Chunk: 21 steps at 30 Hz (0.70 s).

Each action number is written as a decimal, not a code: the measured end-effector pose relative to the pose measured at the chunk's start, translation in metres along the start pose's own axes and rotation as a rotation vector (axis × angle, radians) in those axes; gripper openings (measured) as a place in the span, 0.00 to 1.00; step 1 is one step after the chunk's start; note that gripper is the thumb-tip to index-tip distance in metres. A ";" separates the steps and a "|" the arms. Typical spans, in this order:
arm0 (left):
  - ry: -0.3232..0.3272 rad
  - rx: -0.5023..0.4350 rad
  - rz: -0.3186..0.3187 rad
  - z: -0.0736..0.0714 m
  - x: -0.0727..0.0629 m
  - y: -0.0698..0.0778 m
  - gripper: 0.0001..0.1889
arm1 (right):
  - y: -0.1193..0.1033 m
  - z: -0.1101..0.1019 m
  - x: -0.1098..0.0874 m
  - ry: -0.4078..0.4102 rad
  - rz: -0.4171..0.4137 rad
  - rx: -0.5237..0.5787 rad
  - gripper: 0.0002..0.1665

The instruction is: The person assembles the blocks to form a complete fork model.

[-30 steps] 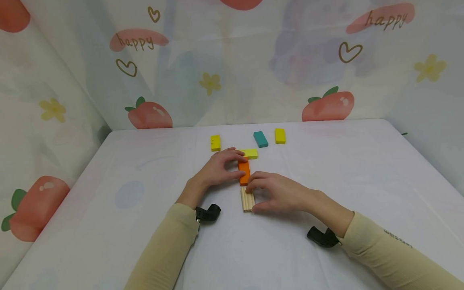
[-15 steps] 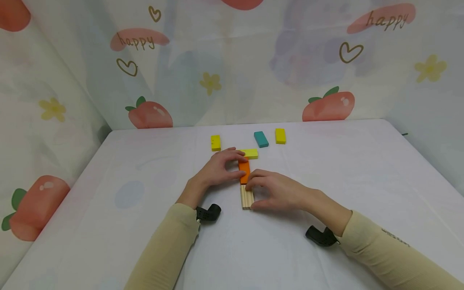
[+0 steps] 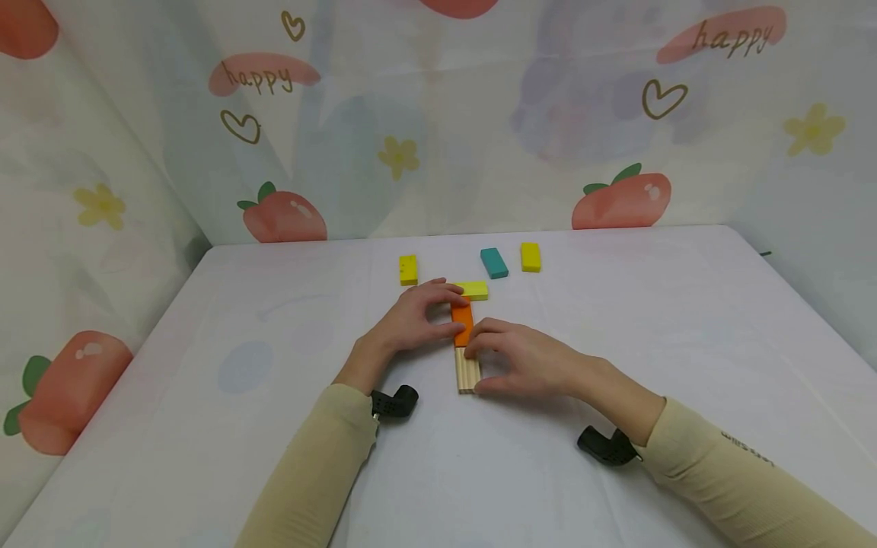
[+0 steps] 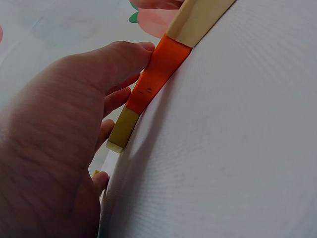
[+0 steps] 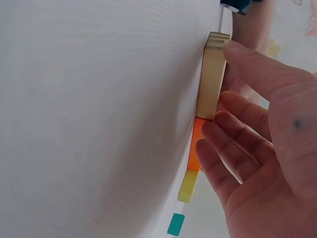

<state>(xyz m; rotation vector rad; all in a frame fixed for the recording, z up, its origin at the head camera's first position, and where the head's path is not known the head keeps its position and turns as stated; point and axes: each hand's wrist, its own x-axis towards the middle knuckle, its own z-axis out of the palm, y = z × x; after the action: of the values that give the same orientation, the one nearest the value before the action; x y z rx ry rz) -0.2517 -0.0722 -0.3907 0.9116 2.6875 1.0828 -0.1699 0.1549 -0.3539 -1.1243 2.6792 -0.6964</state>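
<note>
Flat on the table lies a row of blocks, end to end: a yellow block (image 3: 476,290) set crosswise, an orange block (image 3: 462,335), then a bare-wood block (image 3: 467,371) with grooves on top. My left hand (image 3: 419,313) holds the orange block, its thumb on the top edge in the left wrist view and a fingertip near the far end. With thumb at the near end and a finger at the far end, my right hand (image 3: 524,361) grips the wood block. In the right wrist view the wood block (image 5: 211,79) meets the orange block (image 5: 196,144).
Behind the row lie a yellow block (image 3: 408,270) at left, a teal block (image 3: 494,263) and another yellow block (image 3: 530,257) at right. A white cloth covers the table (image 3: 651,320). A printed curtain (image 3: 466,190) hangs along its back edge.
My right hand has slid the wood block slightly away from me, and the small gap to the orange block has closed. My left hand has stayed in place.
</note>
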 end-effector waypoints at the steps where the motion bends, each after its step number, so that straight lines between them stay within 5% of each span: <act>1: -0.001 0.000 -0.001 0.000 0.000 0.000 0.19 | 0.000 0.000 0.000 0.002 0.001 0.001 0.21; 21: 0.002 0.008 0.018 0.000 -0.001 -0.001 0.19 | 0.001 0.000 0.001 0.005 0.009 0.005 0.20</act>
<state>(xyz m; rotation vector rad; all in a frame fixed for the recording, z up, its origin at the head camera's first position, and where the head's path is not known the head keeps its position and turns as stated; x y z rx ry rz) -0.2516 -0.0728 -0.3910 0.9381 2.6922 1.0779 -0.1713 0.1550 -0.3547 -1.1100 2.6839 -0.7052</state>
